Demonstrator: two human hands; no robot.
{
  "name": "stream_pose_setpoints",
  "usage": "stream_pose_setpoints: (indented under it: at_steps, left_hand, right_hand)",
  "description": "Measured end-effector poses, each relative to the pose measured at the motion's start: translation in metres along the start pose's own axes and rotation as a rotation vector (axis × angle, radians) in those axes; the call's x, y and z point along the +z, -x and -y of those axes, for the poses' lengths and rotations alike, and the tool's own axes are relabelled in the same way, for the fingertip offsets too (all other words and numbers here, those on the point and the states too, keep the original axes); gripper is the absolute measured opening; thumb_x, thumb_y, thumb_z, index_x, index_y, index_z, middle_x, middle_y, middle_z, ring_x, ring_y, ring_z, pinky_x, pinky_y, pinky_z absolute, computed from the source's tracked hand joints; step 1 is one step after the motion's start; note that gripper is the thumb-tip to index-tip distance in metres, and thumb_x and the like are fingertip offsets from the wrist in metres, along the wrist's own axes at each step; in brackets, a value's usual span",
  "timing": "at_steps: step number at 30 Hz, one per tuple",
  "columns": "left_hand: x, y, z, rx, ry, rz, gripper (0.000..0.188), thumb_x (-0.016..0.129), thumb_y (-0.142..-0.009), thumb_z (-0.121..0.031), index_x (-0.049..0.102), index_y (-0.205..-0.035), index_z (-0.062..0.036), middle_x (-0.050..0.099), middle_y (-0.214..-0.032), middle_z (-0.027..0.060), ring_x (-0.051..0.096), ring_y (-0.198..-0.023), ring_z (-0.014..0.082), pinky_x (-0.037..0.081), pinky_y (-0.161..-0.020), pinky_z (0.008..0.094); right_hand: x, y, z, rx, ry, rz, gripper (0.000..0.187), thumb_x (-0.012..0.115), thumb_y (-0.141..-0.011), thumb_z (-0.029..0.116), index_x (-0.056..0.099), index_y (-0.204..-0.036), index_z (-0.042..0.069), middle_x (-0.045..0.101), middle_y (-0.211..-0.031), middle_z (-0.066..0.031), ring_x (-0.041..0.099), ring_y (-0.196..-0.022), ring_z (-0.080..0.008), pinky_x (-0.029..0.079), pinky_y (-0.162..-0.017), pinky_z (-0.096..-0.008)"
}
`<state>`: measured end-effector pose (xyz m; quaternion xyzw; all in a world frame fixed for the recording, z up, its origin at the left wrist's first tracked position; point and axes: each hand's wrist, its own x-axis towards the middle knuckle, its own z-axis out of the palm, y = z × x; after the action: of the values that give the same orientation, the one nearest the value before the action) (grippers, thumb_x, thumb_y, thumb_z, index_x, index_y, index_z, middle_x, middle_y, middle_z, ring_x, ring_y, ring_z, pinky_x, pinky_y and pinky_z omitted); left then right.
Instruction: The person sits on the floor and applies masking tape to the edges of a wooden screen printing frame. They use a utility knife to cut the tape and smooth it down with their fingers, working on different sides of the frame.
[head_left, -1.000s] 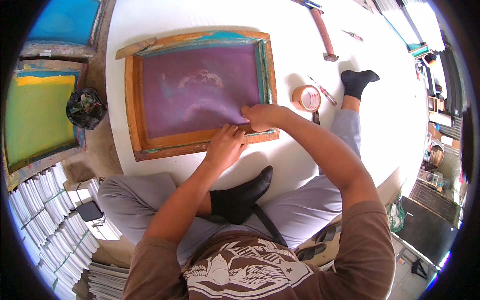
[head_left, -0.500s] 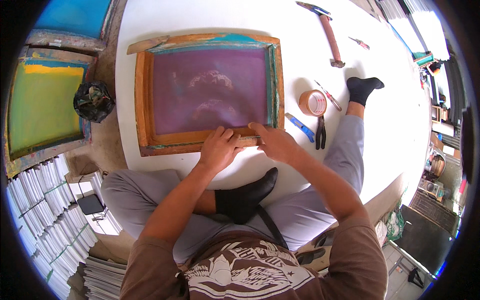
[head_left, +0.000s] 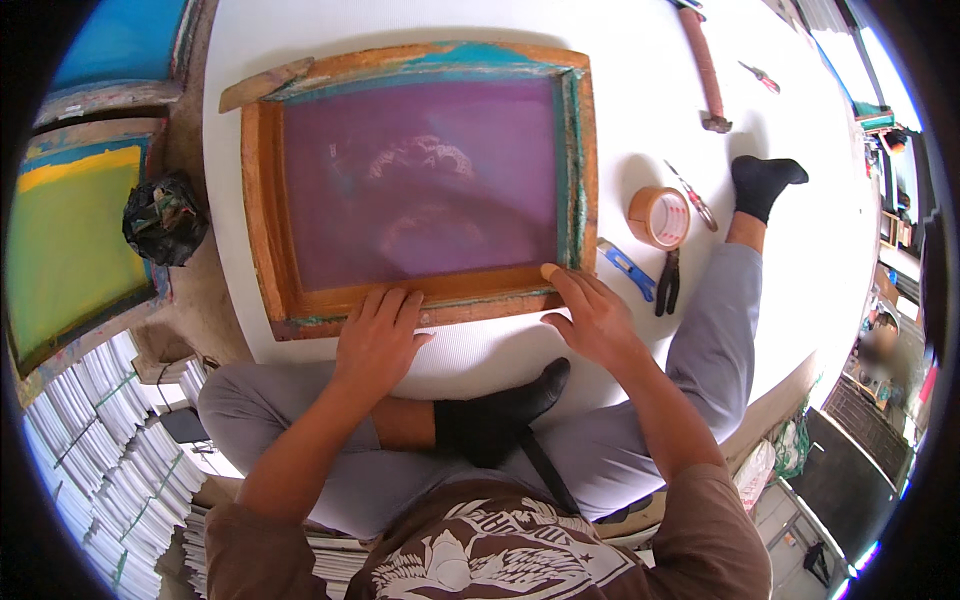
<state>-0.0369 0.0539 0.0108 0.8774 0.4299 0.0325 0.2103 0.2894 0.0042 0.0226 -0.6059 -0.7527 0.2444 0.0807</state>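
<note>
A wooden screen-printing frame (head_left: 480,309) with worn turquoise paint lies flat before me, mesh panel included. Its purple mesh (head_left: 420,220) carries a pale, blurry mark across the middle. The fingers of my left hand (head_left: 378,340) rest stretched over the near bar, left of its middle, with the thumb out to the side. At the near right corner, my right hand (head_left: 595,315) has its fingers laid on the wood and its thumb apart, in front of the bar. The undersides of the fingers are hidden.
Right of the frame lie a blue utility knife (head_left: 627,268), a brown tape roll (head_left: 660,217), black-handled pliers (head_left: 668,282), a red-handled tool (head_left: 692,196) and a hammer (head_left: 704,70). At left are a black bag (head_left: 166,218), a yellow-green screen (head_left: 75,250) and paper stacks (head_left: 120,480).
My hands have moved apart along the near bar, the left one leftward and the right one toward the right corner. The whole view has shifted slightly.
</note>
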Motion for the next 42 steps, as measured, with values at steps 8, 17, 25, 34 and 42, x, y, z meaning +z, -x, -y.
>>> stream_pose_setpoints:
  at_steps: [8,17,25,34,42]
  left_hand:
    - [-0.008,-0.004,0.01,-0.013,0.108,0.032,0.049,0.084,-0.074,-0.021,0.074,-0.117,-0.0015,0.067,-0.105,0.007,0.064,-0.098,0.0274,0.056,-0.087,0.0429]
    - [-0.023,0.018,0.024,-0.152,0.012,0.135,0.049,0.084,-0.075,-0.023,0.073,-0.117,-0.0021,0.069,-0.11,0.0091,0.065,-0.103,0.0292,0.057,-0.088,0.0443]
    - [-0.048,0.037,0.058,-0.164,-0.127,0.172,0.054,0.084,-0.074,-0.025,0.071,-0.121,-0.0024,0.068,-0.113,0.0101,0.063,-0.109,0.0314,0.052,-0.098,0.048]
    - [-0.049,0.044,0.065,-0.204,-0.179,0.154,0.049,0.086,-0.071,-0.025,0.077,-0.115,-0.0056,0.071,-0.108,0.0097,0.064,-0.107,0.0311,0.048,-0.099,0.0488]
    - [-0.047,0.043,0.064,-0.213,-0.169,0.076,0.045,0.087,-0.068,-0.025,0.079,-0.109,-0.007,0.071,-0.104,0.0051,0.065,-0.101,0.0267,0.048,-0.097,0.0455]
  right_hand:
    - [-0.009,-0.012,-0.002,-0.034,-0.069,0.099,0.067,0.088,-0.076,0.013,0.058,-0.135,0.001,0.072,-0.119,-0.0155,0.071,-0.111,-0.0357,0.058,-0.093,-0.0436]
    - [0.0,-0.014,-0.003,-0.087,-0.11,0.065,0.058,0.085,-0.077,0.005,0.062,-0.13,-0.001,0.073,-0.102,-0.0144,0.073,-0.094,-0.0342,0.06,-0.081,-0.043]
    - [-0.009,-0.011,0.006,0.082,-0.18,-0.04,0.057,0.088,-0.081,0.011,0.063,-0.131,0.0,0.071,-0.118,-0.0196,0.072,-0.107,-0.038,0.06,-0.09,-0.0453]
    - [-0.011,-0.021,0.016,0.009,-0.129,0.017,0.075,0.095,-0.074,0.017,0.059,-0.136,-0.002,0.071,-0.123,-0.019,0.071,-0.112,-0.0374,0.058,-0.096,-0.0426]
    - [0.005,-0.025,0.02,-0.066,-0.062,0.133,0.064,0.084,-0.076,0.003,0.06,-0.135,-0.002,0.07,-0.107,-0.016,0.069,-0.093,-0.035,0.058,-0.082,-0.0429]
